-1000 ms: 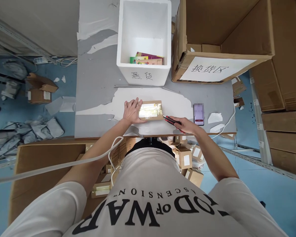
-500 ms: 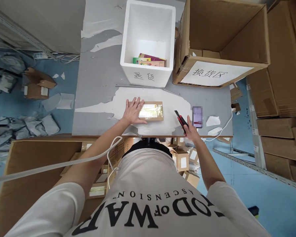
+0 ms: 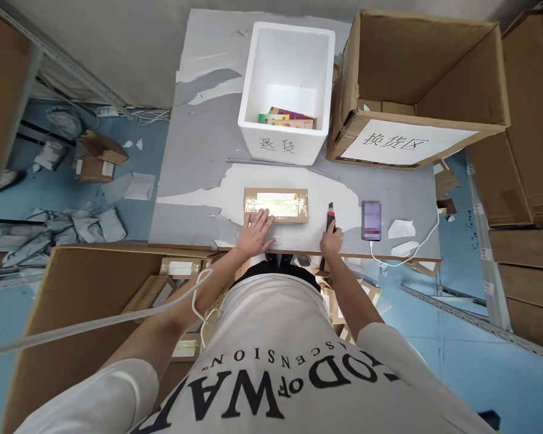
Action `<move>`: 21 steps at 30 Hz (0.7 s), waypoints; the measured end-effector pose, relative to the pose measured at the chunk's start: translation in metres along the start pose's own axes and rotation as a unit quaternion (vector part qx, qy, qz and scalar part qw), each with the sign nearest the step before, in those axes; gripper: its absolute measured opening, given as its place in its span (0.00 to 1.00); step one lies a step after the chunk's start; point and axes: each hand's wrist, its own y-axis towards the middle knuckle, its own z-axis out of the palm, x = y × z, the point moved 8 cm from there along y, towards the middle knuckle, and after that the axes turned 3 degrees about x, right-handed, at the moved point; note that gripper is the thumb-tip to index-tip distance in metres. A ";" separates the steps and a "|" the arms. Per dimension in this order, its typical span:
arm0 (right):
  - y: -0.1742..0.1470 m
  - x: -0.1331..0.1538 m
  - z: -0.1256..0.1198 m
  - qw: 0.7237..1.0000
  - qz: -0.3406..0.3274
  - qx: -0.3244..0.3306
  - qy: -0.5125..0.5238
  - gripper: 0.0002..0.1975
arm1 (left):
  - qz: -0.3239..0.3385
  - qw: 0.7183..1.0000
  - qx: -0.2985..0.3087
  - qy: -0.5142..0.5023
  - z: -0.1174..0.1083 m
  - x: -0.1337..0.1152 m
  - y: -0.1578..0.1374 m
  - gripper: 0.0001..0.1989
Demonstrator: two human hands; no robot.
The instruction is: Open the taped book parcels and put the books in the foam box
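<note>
A small taped cardboard box [image 3: 301,208] with a pale label lies lengthwise near the front of the table. Over its near left edge, my left hand [image 3: 254,234] rests with fingers spread, touching the box. My right hand [image 3: 332,240] is closed round a red and black box cutter [image 3: 330,216], to the right of the box. The cutter's dark tip points away from me; how far the blade is out I cannot tell. Further right a phone [image 3: 371,221] lies on the table with a white cable plugged in.
Behind the box stand a white foam bin [image 3: 283,147] holding several colourful packets and a large cardboard carton [image 3: 344,135] with a handwritten sign. Paper scraps [image 3: 401,229] lie right of the phone. An open carton [image 3: 40,301] with boxes stands below left. A white cable [image 3: 95,325] crosses my left arm.
My left hand has slid from the box's left end to its near edge. My right hand has turned the box cutter from slanting left to nearly straight ahead. The camera view has shifted.
</note>
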 end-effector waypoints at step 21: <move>0.019 0.232 -0.064 0.860 -0.442 0.095 -0.236 0.20 | 0.027 0.999 -0.023 -0.039 0.010 0.002 0.000 0.49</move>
